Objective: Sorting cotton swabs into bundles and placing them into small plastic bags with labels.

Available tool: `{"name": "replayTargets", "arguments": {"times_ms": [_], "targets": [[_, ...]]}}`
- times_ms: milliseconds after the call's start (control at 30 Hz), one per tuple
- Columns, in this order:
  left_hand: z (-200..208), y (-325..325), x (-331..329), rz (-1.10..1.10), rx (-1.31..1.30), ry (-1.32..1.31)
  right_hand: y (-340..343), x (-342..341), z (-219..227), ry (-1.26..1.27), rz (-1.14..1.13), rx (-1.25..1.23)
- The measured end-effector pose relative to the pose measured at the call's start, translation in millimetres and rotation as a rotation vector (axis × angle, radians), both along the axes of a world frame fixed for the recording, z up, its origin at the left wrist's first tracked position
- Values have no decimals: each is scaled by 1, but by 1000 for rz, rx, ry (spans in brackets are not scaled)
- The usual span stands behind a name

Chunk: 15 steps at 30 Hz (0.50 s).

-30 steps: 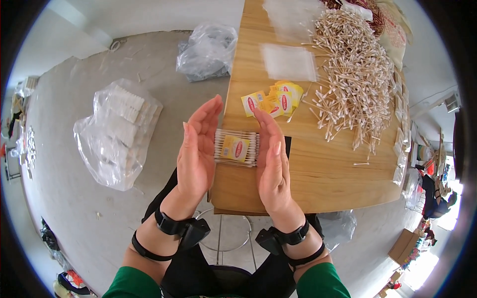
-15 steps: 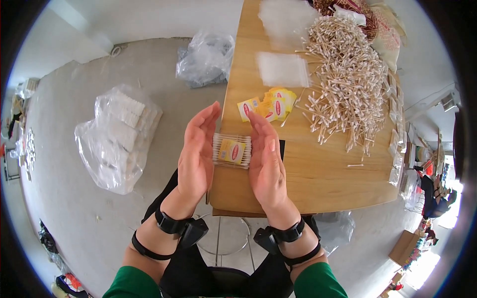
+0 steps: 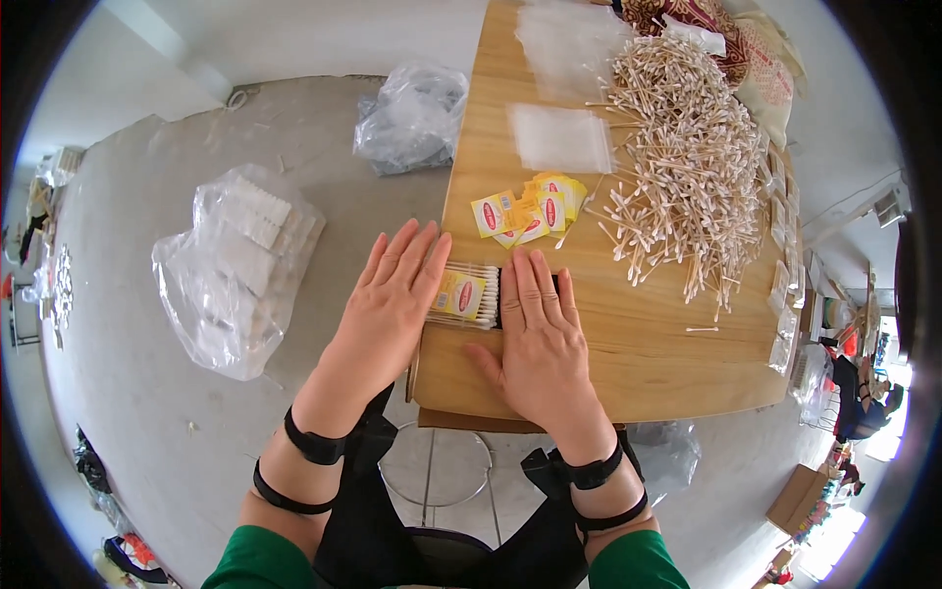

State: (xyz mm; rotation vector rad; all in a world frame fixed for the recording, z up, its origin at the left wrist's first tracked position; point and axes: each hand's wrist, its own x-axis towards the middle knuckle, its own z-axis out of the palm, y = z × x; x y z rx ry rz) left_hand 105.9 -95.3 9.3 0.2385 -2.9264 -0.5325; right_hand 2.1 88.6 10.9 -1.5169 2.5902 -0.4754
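A flat pack of cotton swabs (image 3: 488, 296) with a yellow and white label card (image 3: 458, 293) lies near the left edge of the wooden table (image 3: 628, 363). My left hand (image 3: 392, 294) is palm down with straight fingers, covering the pack's left end. Flat beside the pack's right end lies my right hand (image 3: 540, 334), its thumb held apart and its fingers stretched forward. A dark strip (image 3: 511, 299) shows partly under the right fingers. Just beyond the hands is a loose group of yellow label cards (image 3: 530, 211).
A large heap of loose cotton swabs (image 3: 687, 167) covers the table's right side. Clear plastic bags (image 3: 559, 137) lie at the far left of the tabletop. On the floor stand a bag of white bundles (image 3: 240, 265) and a crumpled clear bag (image 3: 412, 113). A stool (image 3: 437, 491) is below.
Both hands have turned from upright palms at the pack's ends to palm down. The left now covers the pack's left end; the right has moved slightly right and lies flat.
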Motion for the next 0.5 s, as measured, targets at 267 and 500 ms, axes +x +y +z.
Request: {"name": "replayTargets", "arguments": {"times_ms": [267, 500], "targets": [[-11, 2, -6, 9, -51, 36, -10, 8, -1, -2, 2, 48], [-11, 3, -9, 14, -81, 42, -23, 14, -1, -23, 23, 43]]}}
